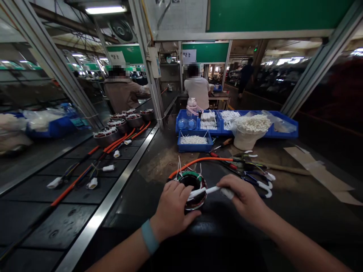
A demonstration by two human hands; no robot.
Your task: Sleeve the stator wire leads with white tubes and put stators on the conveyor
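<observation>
A motor stator [195, 206] with a green inner edge and white ties sticking up stands on the dark bench in front of me. My left hand [174, 206] is closed round its left and near side, fingers over the rim beside a white sleeve [212, 189]. That sleeve runs across the stator's opening to the right, where my right hand [241, 194] pinches its outer end. From the back of the stator an orange cable [198, 160] curves right, toward loose leads with white-sleeved ends [265, 185]. My fingers partly hide the stator and the sleeve.
Blue bins [221, 130] with white sleeves and a bottle stand behind, with a small blue tray of ties [195, 139] and a filled white bucket [246, 138]. Red-handled pliers [224, 160] lie near the cable. Left, a conveyor [76, 223] carries several stators [106, 136]. Co-workers sit beyond.
</observation>
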